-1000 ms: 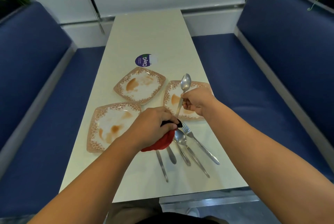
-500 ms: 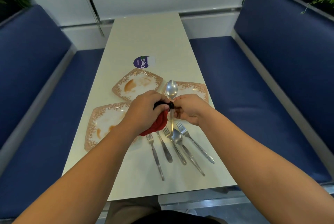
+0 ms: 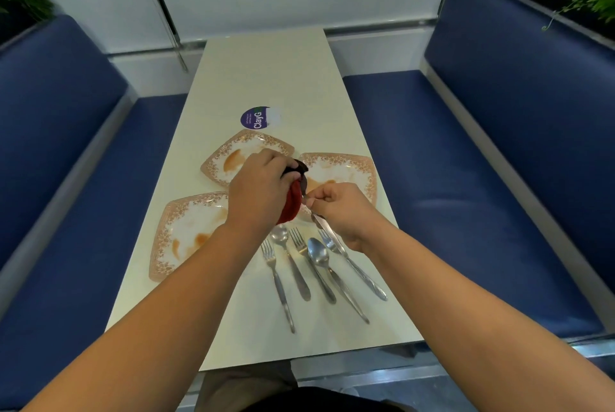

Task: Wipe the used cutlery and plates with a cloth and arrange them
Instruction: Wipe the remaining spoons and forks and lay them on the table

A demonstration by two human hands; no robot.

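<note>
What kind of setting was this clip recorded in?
Most likely a restaurant or café booth. Blue padded benches face each other across a narrow table, a round branded sticker sits on the tabletop, and sauce-stained plates lie on it.

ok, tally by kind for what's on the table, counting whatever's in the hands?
plates: 3
forks: 3
spoons: 3, counting the spoon in the right hand
cloth: 1, in the left hand
sticker: 1
total: 11
</note>
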